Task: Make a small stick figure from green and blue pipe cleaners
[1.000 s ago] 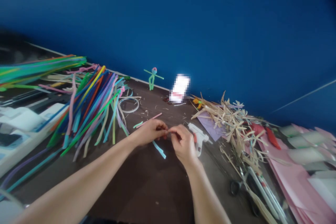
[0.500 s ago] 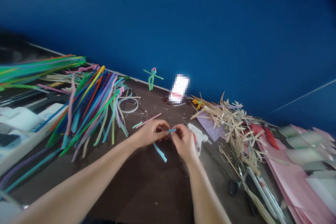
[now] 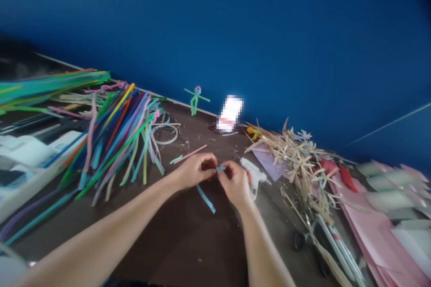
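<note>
Both hands meet over the dark tabletop, pinching a light blue pipe cleaner (image 3: 206, 199). My left hand (image 3: 195, 171) is closed on it from the left, and the longer end hangs below that palm. From the right, my right hand (image 3: 235, 181) grips the short blue bit that shows between the fingertips. How the piece runs inside the left fingers is hidden. Just behind the left hand lie a pink pipe cleaner piece (image 3: 190, 154) and a short green one (image 3: 176, 160). A white glue gun (image 3: 255, 175) rests beside the right hand, partly covered by it.
A small green pipe-cleaner figure (image 3: 194, 100) stands by the blue wall (image 3: 215, 31), near a blurred-out bright screen (image 3: 230, 114). Bundled pipe cleaners (image 3: 114, 139) spread at left. Dried straw-like flowers (image 3: 299, 161), scissors (image 3: 299, 240) and pink paper (image 3: 367, 233) lie at right.
A blue bit has come into view between the fingertips. The hanging blue end has swung slightly down and right. Both hands stay nearly in place.
</note>
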`<state>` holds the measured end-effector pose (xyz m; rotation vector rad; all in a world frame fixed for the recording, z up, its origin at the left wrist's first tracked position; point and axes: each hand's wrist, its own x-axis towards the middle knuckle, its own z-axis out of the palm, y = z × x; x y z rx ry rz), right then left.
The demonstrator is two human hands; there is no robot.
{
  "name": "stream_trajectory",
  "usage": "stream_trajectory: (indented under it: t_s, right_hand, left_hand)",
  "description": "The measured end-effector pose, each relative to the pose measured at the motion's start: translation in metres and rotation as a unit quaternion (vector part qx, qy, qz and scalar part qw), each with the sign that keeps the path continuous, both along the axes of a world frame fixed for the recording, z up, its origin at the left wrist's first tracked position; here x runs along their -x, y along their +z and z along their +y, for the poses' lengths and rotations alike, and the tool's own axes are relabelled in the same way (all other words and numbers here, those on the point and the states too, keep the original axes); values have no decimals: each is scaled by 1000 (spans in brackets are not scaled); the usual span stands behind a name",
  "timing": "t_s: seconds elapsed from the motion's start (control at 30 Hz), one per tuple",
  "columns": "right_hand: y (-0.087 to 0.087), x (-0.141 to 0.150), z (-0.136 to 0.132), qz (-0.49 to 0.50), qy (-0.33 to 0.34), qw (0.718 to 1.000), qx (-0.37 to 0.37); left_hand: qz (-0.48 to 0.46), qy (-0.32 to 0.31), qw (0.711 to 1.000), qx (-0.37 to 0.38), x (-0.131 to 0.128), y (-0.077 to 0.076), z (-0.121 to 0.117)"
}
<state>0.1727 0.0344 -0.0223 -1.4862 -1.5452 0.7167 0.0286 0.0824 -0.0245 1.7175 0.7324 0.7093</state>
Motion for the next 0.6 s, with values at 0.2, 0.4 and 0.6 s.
stream_trajectory:
  t_s: [0.2,0.4,0.6]
  right_hand:
    - [-2,-1,0,-27,-10,1000,-6]
    - [-4,-1,1,-14,-18,1000,1]
    - [-4,0,1,54,-25,997,56]
  left_hand:
    - [54,28,993,-98,1,3,-2]
    - [79,40,972,-218,3,7,-7]
    - [88,13,954,-285,3,6,-7]
